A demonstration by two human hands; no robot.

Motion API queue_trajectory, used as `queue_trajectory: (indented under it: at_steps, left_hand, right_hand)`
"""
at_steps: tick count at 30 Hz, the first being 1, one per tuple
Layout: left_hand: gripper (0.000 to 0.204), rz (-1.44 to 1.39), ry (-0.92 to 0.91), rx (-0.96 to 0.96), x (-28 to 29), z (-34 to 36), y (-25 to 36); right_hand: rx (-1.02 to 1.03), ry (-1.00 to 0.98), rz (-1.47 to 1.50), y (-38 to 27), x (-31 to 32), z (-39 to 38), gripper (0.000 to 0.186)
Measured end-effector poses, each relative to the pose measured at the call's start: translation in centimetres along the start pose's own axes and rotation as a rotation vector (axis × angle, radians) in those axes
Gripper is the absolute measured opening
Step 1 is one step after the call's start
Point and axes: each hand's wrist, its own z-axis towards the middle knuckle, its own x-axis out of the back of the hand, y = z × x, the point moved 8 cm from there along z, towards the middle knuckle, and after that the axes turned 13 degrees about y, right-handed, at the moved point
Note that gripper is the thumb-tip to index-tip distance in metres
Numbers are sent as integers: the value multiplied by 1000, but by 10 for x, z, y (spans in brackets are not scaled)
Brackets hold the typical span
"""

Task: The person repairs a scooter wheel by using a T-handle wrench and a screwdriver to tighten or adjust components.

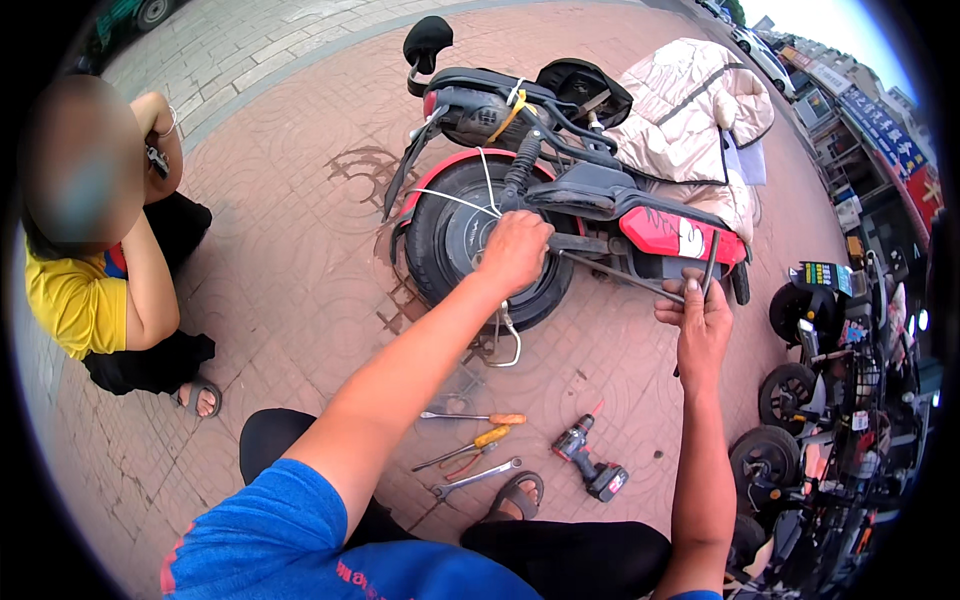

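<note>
Head view: two hands [516,248] [702,318], one metal tool [712,259], one scooter [655,233].

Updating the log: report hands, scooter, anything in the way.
Left hand by rear wheel, hold hidden; right hand gripping metal bar. Electric scooter: white cord across wheel. Cordless drill on paving, clear of hands.

Outdoors, daylight. Ground: reddish paving [290,300] with curved pattern, mid-frame; grey paving strip [250,60], upper left. Green vehicle [110,25], top left. White car [768,65], upper right. Shopfronts [830,85] with blue sign [880,128], right edge; bright sky [840,30] above. Parked two-wheelers [785,395], lower right.
</note>
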Motion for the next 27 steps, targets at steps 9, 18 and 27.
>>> queue_trajectory:
  at_steps: [9, 18, 27]
  left_hand:
    - [42, 234, 54, 109, -10, 4, -19]
    - [33, 431, 132, 197, -31, 5, -12]
    - [21, 416, 70, 250, -48, 9, -31]
  right_hand:
    - [16, 65, -47, 7, -3, 22, 24]
    - [130, 79, -226, -5, -5, 26, 19]
    - [252, 105, -257, -4, -2, 24, 15]
